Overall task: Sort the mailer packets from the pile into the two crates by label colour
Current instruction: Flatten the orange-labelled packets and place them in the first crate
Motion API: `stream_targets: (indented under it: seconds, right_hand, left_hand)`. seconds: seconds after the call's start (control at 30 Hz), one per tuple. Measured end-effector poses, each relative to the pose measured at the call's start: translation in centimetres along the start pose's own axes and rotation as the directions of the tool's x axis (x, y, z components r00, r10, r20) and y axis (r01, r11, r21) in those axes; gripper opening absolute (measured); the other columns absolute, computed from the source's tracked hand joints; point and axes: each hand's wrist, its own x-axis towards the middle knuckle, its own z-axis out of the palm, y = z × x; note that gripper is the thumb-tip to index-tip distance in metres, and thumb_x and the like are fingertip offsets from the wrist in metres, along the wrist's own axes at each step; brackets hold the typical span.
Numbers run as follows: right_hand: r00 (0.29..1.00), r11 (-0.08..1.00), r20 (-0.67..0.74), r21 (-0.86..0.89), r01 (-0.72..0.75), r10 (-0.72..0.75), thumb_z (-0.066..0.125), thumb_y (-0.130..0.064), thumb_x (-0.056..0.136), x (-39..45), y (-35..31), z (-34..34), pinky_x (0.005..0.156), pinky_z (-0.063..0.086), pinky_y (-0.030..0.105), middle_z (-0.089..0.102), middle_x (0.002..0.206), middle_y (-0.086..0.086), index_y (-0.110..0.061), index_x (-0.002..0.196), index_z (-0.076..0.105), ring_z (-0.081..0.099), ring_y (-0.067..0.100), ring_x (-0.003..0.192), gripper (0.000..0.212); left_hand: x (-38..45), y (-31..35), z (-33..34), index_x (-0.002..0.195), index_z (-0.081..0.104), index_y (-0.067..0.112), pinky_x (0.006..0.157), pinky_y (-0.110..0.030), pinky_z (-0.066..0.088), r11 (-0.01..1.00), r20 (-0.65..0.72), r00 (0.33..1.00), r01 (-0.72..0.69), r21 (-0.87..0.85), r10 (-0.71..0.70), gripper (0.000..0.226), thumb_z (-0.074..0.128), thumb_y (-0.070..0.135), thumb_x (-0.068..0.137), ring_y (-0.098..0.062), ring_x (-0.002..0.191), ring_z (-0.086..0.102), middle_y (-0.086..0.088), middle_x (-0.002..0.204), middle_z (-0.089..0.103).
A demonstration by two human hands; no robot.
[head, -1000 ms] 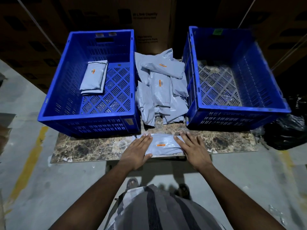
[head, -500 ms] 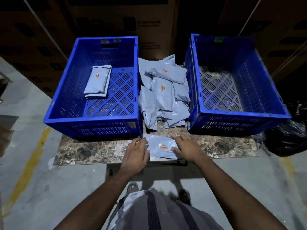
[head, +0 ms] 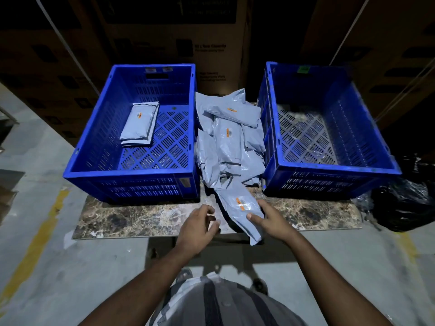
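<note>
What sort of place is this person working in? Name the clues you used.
Probably a warehouse or parcel sorting area: grey mailer packets piled between two blue plastic crates, stacked cardboard cartons behind, and a concrete floor with a painted yellow line.

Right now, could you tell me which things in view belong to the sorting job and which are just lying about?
Job:
- held packet, gripped by right hand
- left hand
- pile
- left crate, with packets inside
- right crate

Lying about:
- black bag
- cardboard boxes
</note>
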Motion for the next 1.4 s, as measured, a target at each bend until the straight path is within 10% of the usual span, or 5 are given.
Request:
stream_targets:
  seconds: [0.17,0.5,0.67,1.23,1.4]
  right_hand:
    - [0.991,0.959,-0.136,0.282,0.033,0.006,0.086,-0.012,0.076,-0.9,-3.6,0.2,0.078,0.057,0.025,0.069,0.109,-0.005,-0.018,0.117,0.053,0.068,0.003,0.097,0.053]
    - [0.98,0.79,-0.195,0.606,0.09,0.039,0.088,-0.012,0.071,0.1,-8.6,-1.7,0.096,0.054,0.053,0.075,0.109,0.01,-0.007,0.113,0.064,0.072,0.029,0.102,0.049]
    - [0.961,0.611,-0.241,0.784,0.11,0.136,0.077,-0.016,0.084,-0.1,-10.1,-3.0,0.061,0.06,0.033,0.076,0.101,0.012,-0.005,0.111,0.067,0.074,0.026,0.087,0.031]
    - [0.95,0.33,-0.301,0.908,0.259,0.083,0.039,-0.056,0.095,0.6,-10.6,-10.6,0.097,0.052,0.045,0.067,0.13,0.005,-0.018,0.134,0.056,0.064,0.022,0.118,0.057]
    - [0.979,0.609,-0.133,0.767,0.202,-0.157,0.065,-0.03,0.088,2.0,-12.6,-9.5,0.082,0.059,0.04,0.067,0.121,0.009,-0.019,0.128,0.052,0.069,0.027,0.107,0.044]
  left_hand:
    - [0.0,2.9,-0.3,0.114,0.055,0.038,0.084,-0.03,0.055,0.902,0.412,0.908,0.112,-0.418,0.078,0.044,0.079,0.051,0.079,-0.006,0.093,0.067,0.005,0.103,0.07]
    - [2.7,6.2,-3.0,0.11,0.051,0.006,0.078,-0.033,0.058,0.516,0.135,0.989,0.147,-0.844,-0.06,0.027,0.07,0.006,0.09,-0.023,0.092,0.071,-0.015,0.103,0.073]
    - [3.5,7.4,-5.3,0.116,0.057,0.012,0.075,-0.041,0.053,0.306,0.125,0.979,0.17,-0.937,-0.161,0.042,0.071,0.022,0.078,-0.03,0.094,0.068,-0.011,0.109,0.071]
    - [3.9,11.3,-8.5,0.114,0.062,0.016,0.076,-0.024,0.058,0.463,-0.151,0.964,-0.033,-0.886,-0.22,0.025,0.056,0.001,0.097,-0.011,0.096,0.071,0.009,0.102,0.076]
    - [3.8,10.9,-8.9,0.112,0.061,0.016,0.076,-0.03,0.058,0.366,-0.203,0.928,-0.079,-0.927,-0.312,0.025,0.059,-0.001,0.094,-0.027,0.103,0.064,-0.005,0.106,0.068]
